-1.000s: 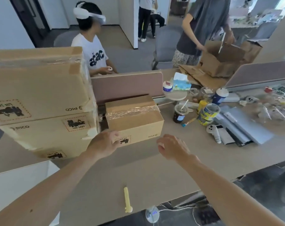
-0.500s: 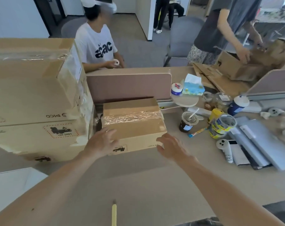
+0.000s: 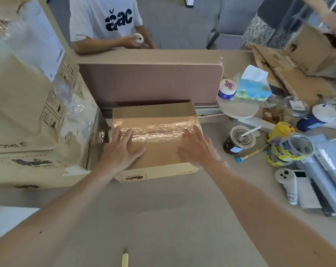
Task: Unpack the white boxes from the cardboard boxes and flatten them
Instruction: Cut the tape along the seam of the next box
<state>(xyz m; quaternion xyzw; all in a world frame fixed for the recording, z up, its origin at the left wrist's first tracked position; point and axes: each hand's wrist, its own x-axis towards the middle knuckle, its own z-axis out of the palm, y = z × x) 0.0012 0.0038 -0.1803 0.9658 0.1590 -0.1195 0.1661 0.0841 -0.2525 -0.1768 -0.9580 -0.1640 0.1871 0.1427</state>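
A small sealed cardboard box with clear tape across its lid stands on the table against a pink divider. My left hand lies flat with spread fingers on the left part of the lid. Over the lid's right part my right hand is also spread and open, touching or just above it. A tall stack of bigger taped cardboard boxes stands directly left of the small box. No white box from inside is visible.
A yellow utility knife lies at the near table edge. Tape rolls, a cup, tissues, a white controller and grey sleeves crowd the right. Two people are behind the divider, one handling a cardboard box.
Both hands moved forward from in front of the small box onto its top. My view came closer and tilted down over the box.
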